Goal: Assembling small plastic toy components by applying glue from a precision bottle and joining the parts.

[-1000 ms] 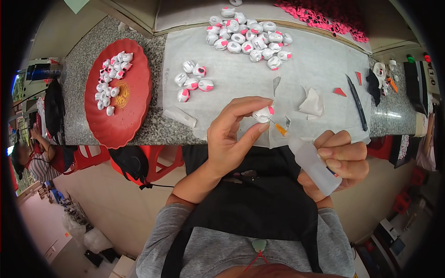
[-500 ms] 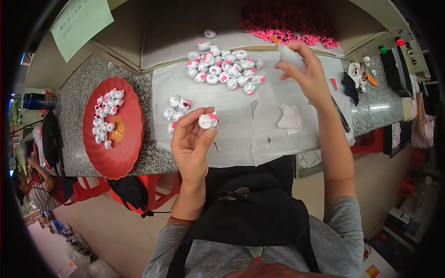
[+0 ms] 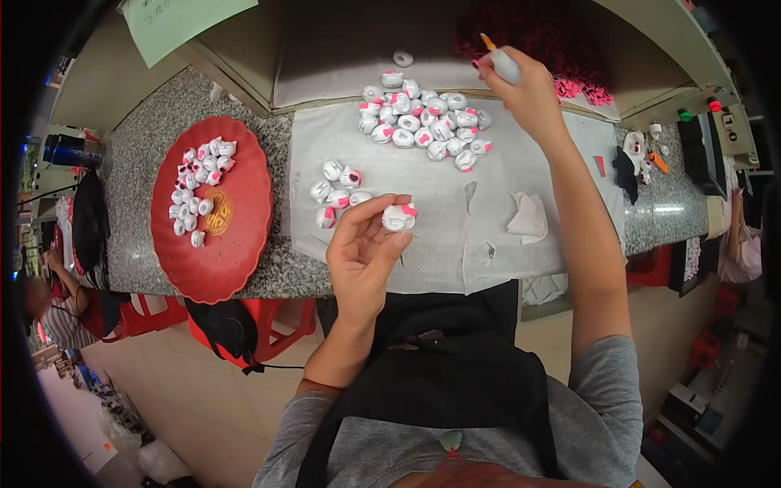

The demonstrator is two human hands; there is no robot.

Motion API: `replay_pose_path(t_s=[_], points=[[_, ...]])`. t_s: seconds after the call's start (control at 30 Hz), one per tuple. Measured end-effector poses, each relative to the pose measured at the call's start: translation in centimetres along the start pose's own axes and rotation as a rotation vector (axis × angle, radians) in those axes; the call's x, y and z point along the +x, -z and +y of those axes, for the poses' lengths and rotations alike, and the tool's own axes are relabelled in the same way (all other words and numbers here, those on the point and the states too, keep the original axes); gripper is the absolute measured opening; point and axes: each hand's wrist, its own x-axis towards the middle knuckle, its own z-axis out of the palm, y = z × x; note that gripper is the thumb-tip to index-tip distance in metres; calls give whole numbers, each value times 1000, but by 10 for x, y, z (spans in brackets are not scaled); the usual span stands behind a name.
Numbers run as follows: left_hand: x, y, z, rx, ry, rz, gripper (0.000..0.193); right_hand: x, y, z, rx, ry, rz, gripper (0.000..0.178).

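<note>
Between the thumb and fingers of my left hand point(image 3: 362, 252) is a small white cat-head figurine point(image 3: 399, 217) with a pink bow. My right hand point(image 3: 527, 93) is up at the back of the bench, closed round a white squeeze bottle point(image 3: 505, 67) with an orange-yellow nozzle. A tiny pink piece point(image 3: 477, 63) shows at its fingertips. Just beyond lies a heap of pink-and-black pieces point(image 3: 582, 88). Many similar white heads point(image 3: 423, 122) cluster on the white paper point(image 3: 423, 260), with a smaller group point(image 3: 335, 192) beside my left hand.
On the left, a red scalloped tray point(image 3: 244, 260) holds more white heads. A crumpled tissue point(image 3: 529, 218) lies right of centre. Dark cloth point(image 3: 625, 175) and an orange tool point(image 3: 658, 163) lie farther right. A red stool point(image 3: 281, 329) stands below the bench; another person sits far left.
My right hand has moved farther back with the bottle, to the pink heap, and a pink piece now shows at its fingertips. My left hand still holds the figurine. The whole view has shifted slightly.
</note>
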Motion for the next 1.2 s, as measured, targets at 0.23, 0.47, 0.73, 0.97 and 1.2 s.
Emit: replay_pose_path(t_s=[0.23, 0.47, 0.73, 0.97, 1.2], points=[[3, -19, -9, -78, 34, -112, 36, -104, 10, -65, 728, -344, -341, 9], [-4, -26, -11, -59, 59, -168, 35, -136, -3, -54, 1067, -494, -79, 10], [-10, -25, -16, 303, -111, -162, 32, -154, 15, -64, 1144, -469, -35, 10], [-11, -29, -15, 506, -238, -167, 27, -154, 10, -68, 1161, -491, -147, 11], [-9, -24, -12, 512, -287, -295, 28, -155, 6, -66, 1136, -483, -108, 10]])
